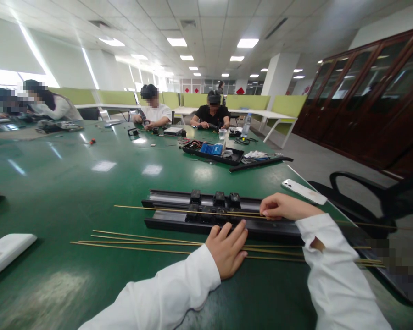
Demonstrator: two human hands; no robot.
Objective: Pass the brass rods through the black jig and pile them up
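Observation:
Two dark channel-shaped rails [174, 224] lie side by side on the green table, with several small black blocks [219, 198] seated along them. My right hand [277, 206] is closed in a pinch on a thin brass-coloured rod [165, 209] above the rails. The rod's long end reaches left past the blocks, and a second rod end shows close by. Below the near rail, several loose thin rods [131, 241] lie on the table. My left hand [227, 250] rests over them with its fingers spread, fingertips at the near rail's edge.
A white phone [303, 191] lies right of the rails, near a black chair [361, 197]. Farther back are a black tray [234, 158] with a blue part, a black strip [261, 163] and a bottle [247, 126]. Several people sit around the table. A white object [8, 252] lies left.

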